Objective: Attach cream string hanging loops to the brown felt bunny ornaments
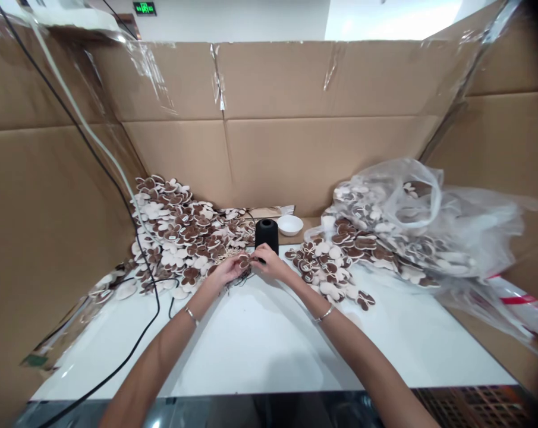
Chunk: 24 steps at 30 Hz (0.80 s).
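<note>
My left hand (230,269) is closed on a small brown-and-white fabric piece (244,261), just in front of a black cylinder (267,233). My right hand (267,260) reaches the same piece from the right with its fingers pinched at its edge; whether they hold anything else is too small to tell. Thin cords (239,278) lie beneath the hands. A big heap of similar brown and white pieces (179,226) rises to the left, and a smaller pile (324,264) sits to the right.
A white bowl (290,224) stands behind the cylinder. At the right, a clear plastic bag (474,220) holds more pieces. Cardboard walls (277,148) enclose the white table (251,356). A black cable (135,345) crosses the left side.
</note>
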Available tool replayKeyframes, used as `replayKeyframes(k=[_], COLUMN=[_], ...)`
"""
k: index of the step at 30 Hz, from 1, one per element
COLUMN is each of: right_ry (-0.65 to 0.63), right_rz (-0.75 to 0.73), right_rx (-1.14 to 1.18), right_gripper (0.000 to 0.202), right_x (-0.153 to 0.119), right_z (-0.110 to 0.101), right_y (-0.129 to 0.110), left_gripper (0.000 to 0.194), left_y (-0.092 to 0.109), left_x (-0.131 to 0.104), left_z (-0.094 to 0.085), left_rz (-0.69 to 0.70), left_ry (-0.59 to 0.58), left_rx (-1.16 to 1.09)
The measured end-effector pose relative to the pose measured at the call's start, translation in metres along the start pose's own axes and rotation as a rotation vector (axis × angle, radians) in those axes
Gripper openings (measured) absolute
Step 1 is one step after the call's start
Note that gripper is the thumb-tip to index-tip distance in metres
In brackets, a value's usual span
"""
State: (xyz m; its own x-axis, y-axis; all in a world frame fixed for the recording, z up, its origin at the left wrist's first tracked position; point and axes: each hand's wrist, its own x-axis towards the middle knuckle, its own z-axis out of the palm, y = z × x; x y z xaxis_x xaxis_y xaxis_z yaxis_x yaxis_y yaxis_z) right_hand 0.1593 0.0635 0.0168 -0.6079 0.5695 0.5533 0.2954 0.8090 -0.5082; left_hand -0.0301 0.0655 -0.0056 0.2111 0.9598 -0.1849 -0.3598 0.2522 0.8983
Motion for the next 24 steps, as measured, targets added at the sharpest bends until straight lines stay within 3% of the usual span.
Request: replayKeyframes(k=[4, 9, 17, 24], right_ry=[-0.065, -0.077, -0.08, -0.047], right_rz=[-0.067, -0.086, -0.076, -0.026], right_rx=[-0.082, -0.135, -0.141, -0.108], right_gripper=[0.014, 0.015, 0.017, 0.011], right_x=[0.004, 0.003, 0.0, -0.001], right_z=[-0.002, 0.0, 0.004, 0.007], right_y=[0.006, 0.008, 0.004, 0.003], left_gripper=[0.014, 0.024, 0.024, 0.026], left_y=[0.035, 0.057, 0.043, 0.021], left_x=[0.015, 0.004, -0.032, -0.051], left_z=[0.004, 0.016, 0.03, 0.03], left_rz=[-0.011, 0.103, 0.38, 0.459], left_ry=[-0.122, -0.153, 0.057, 0.147], left_rx=[0.192, 0.439, 0.674, 0.638])
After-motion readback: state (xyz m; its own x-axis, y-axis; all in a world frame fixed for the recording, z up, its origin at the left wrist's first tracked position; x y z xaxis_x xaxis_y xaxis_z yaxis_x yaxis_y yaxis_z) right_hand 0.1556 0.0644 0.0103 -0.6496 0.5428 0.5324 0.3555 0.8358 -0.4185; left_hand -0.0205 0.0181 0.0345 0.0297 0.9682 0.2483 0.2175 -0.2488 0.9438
